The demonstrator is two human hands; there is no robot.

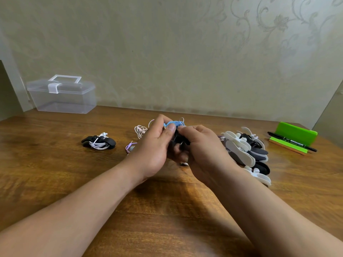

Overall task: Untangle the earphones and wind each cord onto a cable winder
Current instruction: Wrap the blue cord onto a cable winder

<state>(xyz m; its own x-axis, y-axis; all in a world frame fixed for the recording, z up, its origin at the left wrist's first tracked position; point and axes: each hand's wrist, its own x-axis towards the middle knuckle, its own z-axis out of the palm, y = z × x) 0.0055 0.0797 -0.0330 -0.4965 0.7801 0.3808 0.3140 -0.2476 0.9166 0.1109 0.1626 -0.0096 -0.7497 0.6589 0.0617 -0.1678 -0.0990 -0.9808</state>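
- At ten o'clock from your hands, far back on the worktop (55,173), the clear box (61,97) stands with its lid on, well out of the way.
- At nine o'clock lies a finished winder (98,142), black with white cord wrapped on it. Leave it alone.
- Just left of your left wrist the purple cord (130,147) shows its plug, and behind it at eleven o'clock sits the pink tangle (141,130). Both lie near the work, so a dangling loop of blue could snag them and drag them in.
- Your left hand (154,145) is curled, its thumb pinching the blue cord (174,123) near the plug. The cord is held up above the middle of the worktop.
- The black winder (177,140) sits between both palms, touching the blue cord. I can't tell how many turns are on it, because your fingers cover it.
- Your right hand (202,145) is clenched round the winder. With the plug already under your thumb, the winding looks near its end. If that thumb lifts before the plug is tucked, the turns may spring loose.
- At three o'clock the spare winders (246,151) are heaped, black and white. Your right forearm passes close and could sweep them.
- At two o'clock stands the green stand (295,132) with a marker (291,142) in front of it, well apart from the work.
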